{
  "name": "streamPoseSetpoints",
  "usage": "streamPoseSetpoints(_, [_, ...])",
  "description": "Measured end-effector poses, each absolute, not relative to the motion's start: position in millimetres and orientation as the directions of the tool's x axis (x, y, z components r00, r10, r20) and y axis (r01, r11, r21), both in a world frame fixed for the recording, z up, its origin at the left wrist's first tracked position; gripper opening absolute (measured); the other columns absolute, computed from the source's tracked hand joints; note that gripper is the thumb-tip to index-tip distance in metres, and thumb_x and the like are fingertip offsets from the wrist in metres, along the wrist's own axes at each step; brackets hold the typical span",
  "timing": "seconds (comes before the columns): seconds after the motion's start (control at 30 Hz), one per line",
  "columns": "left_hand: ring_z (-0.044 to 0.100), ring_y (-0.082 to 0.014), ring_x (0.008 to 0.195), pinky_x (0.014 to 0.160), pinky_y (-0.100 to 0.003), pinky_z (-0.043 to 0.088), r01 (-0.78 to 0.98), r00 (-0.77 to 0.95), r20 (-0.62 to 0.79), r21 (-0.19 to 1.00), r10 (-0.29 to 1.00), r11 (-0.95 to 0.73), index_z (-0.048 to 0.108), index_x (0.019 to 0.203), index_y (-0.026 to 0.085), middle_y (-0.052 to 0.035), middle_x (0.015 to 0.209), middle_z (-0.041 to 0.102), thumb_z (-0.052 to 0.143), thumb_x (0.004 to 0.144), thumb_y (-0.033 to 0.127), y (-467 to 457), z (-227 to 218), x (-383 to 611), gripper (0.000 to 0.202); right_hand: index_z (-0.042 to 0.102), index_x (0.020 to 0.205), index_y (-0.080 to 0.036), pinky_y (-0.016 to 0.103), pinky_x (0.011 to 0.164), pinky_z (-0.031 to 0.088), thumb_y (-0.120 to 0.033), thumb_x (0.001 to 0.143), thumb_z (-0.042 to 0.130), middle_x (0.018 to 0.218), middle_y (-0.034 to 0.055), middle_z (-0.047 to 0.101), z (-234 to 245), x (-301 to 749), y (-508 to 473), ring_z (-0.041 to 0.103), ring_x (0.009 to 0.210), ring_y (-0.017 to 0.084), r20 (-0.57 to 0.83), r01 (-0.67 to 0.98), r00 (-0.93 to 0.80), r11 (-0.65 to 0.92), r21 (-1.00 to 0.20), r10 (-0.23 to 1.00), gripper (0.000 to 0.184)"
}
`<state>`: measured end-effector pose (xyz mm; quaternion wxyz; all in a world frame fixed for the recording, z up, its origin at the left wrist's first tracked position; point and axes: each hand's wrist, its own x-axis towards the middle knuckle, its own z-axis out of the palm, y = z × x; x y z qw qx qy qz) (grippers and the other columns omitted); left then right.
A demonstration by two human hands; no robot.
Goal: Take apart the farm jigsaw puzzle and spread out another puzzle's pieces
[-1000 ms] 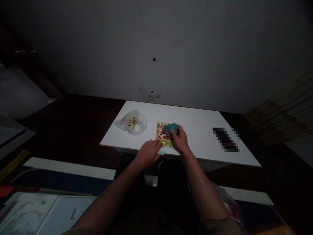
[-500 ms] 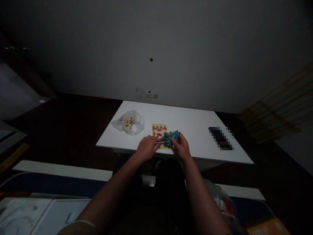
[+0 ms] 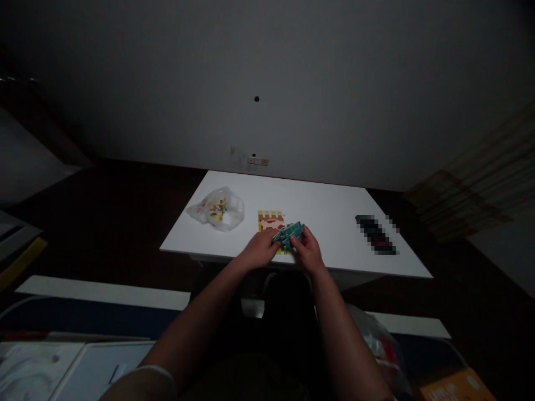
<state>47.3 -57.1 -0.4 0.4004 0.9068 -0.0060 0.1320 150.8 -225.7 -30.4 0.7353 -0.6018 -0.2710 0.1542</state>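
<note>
Over the near edge of the white table (image 3: pixel 330 223), both hands hold a small teal object (image 3: pixel 293 234) with angular, uneven edges. Its exact kind is too dim and small to make out. My right hand (image 3: pixel 310 252) grips its right side, thumb on top. Closed at its left side is my left hand (image 3: pixel 261 248), the fingertips touching the teal object. Beneath them lies a flat printed sheet (image 3: pixel 271 220) in yellow, brown and pink, partly covered by the hands.
A clear plastic bag (image 3: pixel 229 220) with colourful small pieces or print lies at the table's left. A dark pixelated object (image 3: pixel 376 235) is at the right. Beside my right arm sits another plastic bag (image 3: pixel 376 340), near an orange box (image 3: pixel 455 387). A wall stands behind the table.
My left hand has moved right, closer to the teal object. The thin pale strip that stuck out from its fingers no longer shows as before. The view has shifted slightly.
</note>
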Motion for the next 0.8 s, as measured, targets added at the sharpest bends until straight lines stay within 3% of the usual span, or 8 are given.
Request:
streamPoseSetpoints(0.13, [0.066,-0.0319,0.116,0.104,-0.049,0.053,-0.155,0.958,0.281,0.680,0.059,-0.717,0.066,0.120,0.020,-0.0142,0.124,0.072,0.056,0.091,0.017,-62.7,-3.0,56.9,0.032,0.070,0.116,-0.027,0.041,0.096,0.056,-0.047,0.088,0.081,0.114,0.0054,0.073,-25.1,150.9,-227.0,0.068,0.102,0.025,0.240,0.169,0.767,0.173,-0.970,0.595,0.036])
streamPoseSetpoints(0.23, [0.065,-0.0331,0.118,0.104,-0.051,0.052,-0.124,0.958,0.277,0.636,0.075,-0.762,0.063,0.128,0.020,-0.0144,0.128,0.070,0.062,0.089,0.022,-61.8,-2.5,50.7,0.039,0.069,0.116,-0.027,0.041,0.098,0.055,-0.045,0.090,0.079,0.116,0.0055,0.073,-26.4,151.6,-227.7,0.068,0.104,0.025,0.261,0.203,0.759,0.165,-0.965,0.596,0.033])
streamPoseSetpoints(0.43, [0.045,-0.0363,0.150,0.121,-0.054,0.040,-0.157,0.971,0.234,0.449,-0.054,-0.880,0.042,0.159,0.020,-0.0175,0.164,0.047,0.077,0.088,0.044,-46.6,-2.9,10.4,0.083,0.068,0.113,-0.027,0.040,0.092,0.056,-0.045,0.090,0.078,0.111,0.0046,0.073,-34.0,154.5,-224.1,0.067,0.100,0.024,0.244,0.198,0.814,0.143,-0.970,0.526,0.031])
streamPoseSetpoints(0.57, [0.046,-0.0330,0.149,0.121,-0.049,0.040,-0.120,0.975,0.214,0.306,-0.054,-0.945,0.042,0.161,0.024,-0.0136,0.165,0.047,0.074,0.095,0.044,-51.4,-5.4,-3.1,0.077,0.067,0.113,-0.026,0.040,0.093,0.054,-0.045,0.089,0.077,0.109,0.0049,0.073,-33.1,159.7,-213.9,0.067,0.099,0.024,0.259,0.224,0.843,0.129,-0.966,0.472,0.033])
streamPoseSetpoints(0.67, [0.055,-0.0336,0.136,0.111,-0.049,0.045,-0.034,0.976,0.219,0.186,0.008,-0.982,0.047,0.159,0.025,-0.0143,0.155,0.055,0.069,0.099,0.050,-64.7,-4.3,-2.2,0.068,0.065,0.110,-0.024,0.039,0.090,0.052,-0.046,0.089,0.076,0.104,0.0042,0.072,-32.2,162.9,-208.3,0.066,0.094,0.023,0.305,0.275,0.897,0.136,-0.952,0.319,0.032])
streamPoseSetpoints(0.8, [0.056,-0.0348,0.128,0.105,-0.049,0.047,-0.001,0.969,0.244,0.091,0.021,-0.996,0.055,0.153,0.026,-0.0157,0.139,0.062,0.063,0.101,0.055,-80.7,0.3,3.6,0.060,0.062,0.102,-0.023,0.036,0.086,0.050,-0.045,0.090,0.075,0.097,0.0019,0.069,-34.6,162.9,-210.5,0.063,0.087,0.020,0.329,0.304,0.932,0.167,-0.938,0.150,0.028])
